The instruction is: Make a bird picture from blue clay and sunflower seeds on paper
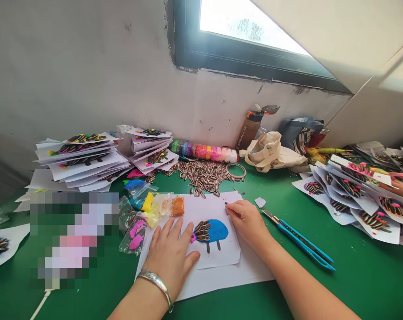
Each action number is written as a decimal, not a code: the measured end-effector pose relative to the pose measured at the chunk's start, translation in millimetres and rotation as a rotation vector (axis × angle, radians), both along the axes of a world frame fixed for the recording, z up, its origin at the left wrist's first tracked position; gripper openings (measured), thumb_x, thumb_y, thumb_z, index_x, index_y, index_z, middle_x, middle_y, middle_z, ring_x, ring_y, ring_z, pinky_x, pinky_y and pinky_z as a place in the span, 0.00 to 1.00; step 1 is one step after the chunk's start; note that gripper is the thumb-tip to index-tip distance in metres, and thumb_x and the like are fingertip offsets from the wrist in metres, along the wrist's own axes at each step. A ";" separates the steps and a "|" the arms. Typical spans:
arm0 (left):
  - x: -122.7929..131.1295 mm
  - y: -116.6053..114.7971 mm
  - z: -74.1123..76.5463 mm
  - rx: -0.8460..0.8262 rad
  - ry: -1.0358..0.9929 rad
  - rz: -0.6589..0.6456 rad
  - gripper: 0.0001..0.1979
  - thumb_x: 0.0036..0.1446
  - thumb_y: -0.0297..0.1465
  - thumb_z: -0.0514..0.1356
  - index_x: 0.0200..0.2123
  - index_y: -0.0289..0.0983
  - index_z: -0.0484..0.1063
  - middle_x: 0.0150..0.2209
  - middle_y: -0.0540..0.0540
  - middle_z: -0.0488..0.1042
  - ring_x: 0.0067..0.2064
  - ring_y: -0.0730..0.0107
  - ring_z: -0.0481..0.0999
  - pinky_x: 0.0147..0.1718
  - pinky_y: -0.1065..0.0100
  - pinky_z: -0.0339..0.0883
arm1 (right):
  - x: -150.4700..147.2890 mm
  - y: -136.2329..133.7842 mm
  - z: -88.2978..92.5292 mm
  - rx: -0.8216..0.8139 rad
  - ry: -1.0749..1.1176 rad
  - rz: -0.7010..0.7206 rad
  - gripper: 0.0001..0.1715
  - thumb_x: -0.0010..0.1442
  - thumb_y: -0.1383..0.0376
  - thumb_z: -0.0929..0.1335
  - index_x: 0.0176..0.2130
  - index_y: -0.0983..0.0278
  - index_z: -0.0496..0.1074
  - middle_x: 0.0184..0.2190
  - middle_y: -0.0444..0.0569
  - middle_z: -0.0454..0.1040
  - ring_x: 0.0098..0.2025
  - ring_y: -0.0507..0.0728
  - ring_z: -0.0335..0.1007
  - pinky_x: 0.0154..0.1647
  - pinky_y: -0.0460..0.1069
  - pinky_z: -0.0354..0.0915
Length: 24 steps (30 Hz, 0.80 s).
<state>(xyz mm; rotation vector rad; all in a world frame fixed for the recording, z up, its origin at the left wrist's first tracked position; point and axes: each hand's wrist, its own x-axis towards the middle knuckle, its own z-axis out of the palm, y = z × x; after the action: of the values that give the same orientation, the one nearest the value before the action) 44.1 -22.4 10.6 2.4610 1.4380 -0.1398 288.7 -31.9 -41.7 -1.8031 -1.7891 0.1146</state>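
Two hands: your left hand spread, your right hand pinching.
At eight o'clock from the blue shape on the white paper, your left fingers lie apart; striped seeds overlap the shape's nine o'clock end; your right thumb and finger hold a small dark piece at one o'clock; farther out at three, the blue-handled cutter lies on the green table.

"BE YOUNGER" runs up the side of the brown bottle.
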 end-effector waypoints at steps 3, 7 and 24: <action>0.2 -0.2 0.8 -0.008 -0.002 0.004 0.28 0.57 0.36 0.55 0.61 0.41 0.62 0.64 0.39 0.59 0.65 0.45 0.53 0.61 0.44 0.46 | -0.5 1.9 3.4 -0.025 0.009 -0.001 0.12 0.61 0.68 0.65 0.37 0.58 0.78 0.33 0.47 0.77 0.39 0.58 0.70 0.41 0.52 0.65; 1.0 0.0 2.4 -0.024 -0.006 0.003 0.29 0.57 0.37 0.54 0.62 0.41 0.61 0.64 0.40 0.59 0.66 0.45 0.52 0.61 0.44 0.46 | 9.5 23.8 15.3 -0.110 -0.033 -0.086 0.14 0.60 0.68 0.63 0.40 0.59 0.77 0.37 0.47 0.77 0.40 0.56 0.71 0.43 0.50 0.66; 2.4 -1.1 5.0 -0.041 -0.006 0.023 0.28 0.57 0.36 0.56 0.61 0.42 0.62 0.65 0.40 0.58 0.66 0.46 0.51 0.62 0.44 0.44 | 22.9 110.0 12.5 -0.218 -0.247 -0.138 0.17 0.59 0.72 0.61 0.42 0.66 0.76 0.40 0.56 0.72 0.42 0.59 0.68 0.42 0.49 0.60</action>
<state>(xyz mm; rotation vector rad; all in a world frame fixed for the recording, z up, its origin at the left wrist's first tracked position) 46.6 -23.6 15.6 2.4095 1.4464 -0.1551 311.6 78.0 -29.2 -2.1705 -1.8711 0.0340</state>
